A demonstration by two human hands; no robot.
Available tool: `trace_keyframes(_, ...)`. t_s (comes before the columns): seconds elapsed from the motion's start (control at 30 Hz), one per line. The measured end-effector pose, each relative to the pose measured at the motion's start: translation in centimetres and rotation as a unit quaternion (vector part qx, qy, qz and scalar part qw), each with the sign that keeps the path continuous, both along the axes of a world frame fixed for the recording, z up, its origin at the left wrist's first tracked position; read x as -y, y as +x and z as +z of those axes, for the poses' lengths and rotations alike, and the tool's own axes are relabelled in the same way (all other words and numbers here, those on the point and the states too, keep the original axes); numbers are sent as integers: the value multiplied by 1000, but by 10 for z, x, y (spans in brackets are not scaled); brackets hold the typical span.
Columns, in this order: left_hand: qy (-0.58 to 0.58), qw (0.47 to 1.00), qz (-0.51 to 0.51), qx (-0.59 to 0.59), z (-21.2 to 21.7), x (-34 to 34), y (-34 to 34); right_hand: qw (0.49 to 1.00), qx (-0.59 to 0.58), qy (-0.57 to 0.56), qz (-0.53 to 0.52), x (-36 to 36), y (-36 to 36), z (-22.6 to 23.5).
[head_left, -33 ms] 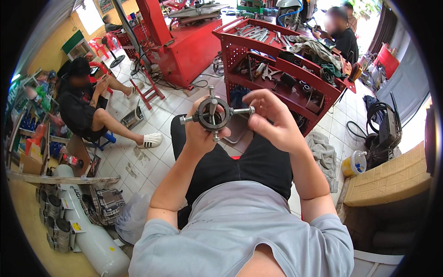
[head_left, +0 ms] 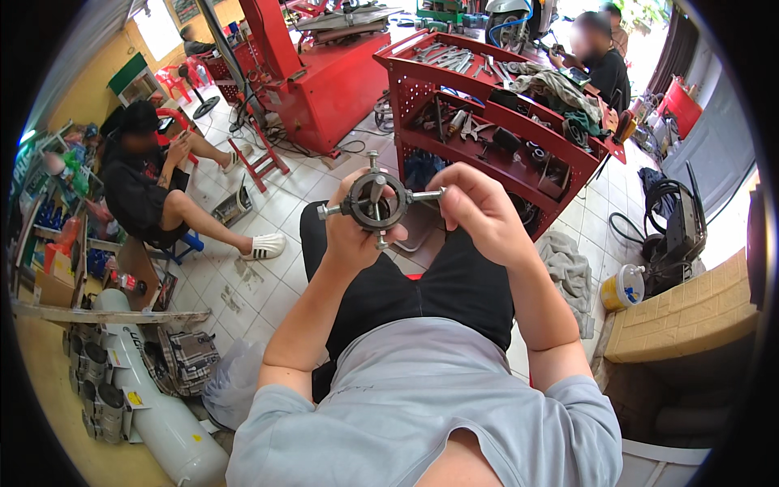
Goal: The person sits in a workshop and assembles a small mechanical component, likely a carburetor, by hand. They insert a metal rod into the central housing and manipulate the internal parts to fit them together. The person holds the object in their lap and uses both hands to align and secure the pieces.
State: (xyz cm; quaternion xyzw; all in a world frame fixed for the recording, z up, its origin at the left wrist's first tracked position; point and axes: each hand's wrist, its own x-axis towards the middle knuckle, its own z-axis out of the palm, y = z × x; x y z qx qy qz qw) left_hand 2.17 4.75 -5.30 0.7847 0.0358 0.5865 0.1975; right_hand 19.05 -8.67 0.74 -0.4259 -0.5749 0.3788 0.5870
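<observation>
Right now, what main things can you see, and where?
ring with bolts: one, dark metal, centre
tool cart: one, red, upper right
wrenches: several, silver, on the tool cart
machine base: one, red, upper centre
people: four, mostly dark clothes, left and upper right
tank: one, white, lower left
plaid bag: one, greyish, beside the tank
left hand: one, bare, gripping the ring with bolts
right hand: one, bare, at the right-side bolt

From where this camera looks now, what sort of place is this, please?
Most likely a motorcycle repair workshop: a red tool cart carries many wrenches, and a partly visible motorbike stands beyond it.
</observation>
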Motion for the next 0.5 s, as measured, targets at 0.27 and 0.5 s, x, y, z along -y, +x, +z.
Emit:
trace_keyframes(0.27,53,997,48,-15,6,0,-3,991,100,76,-41,6,-2,2)
trace_keyframes(0.5,-2,1000,24,-11,8,8,-3,999,31,12,0,2,2,-6)
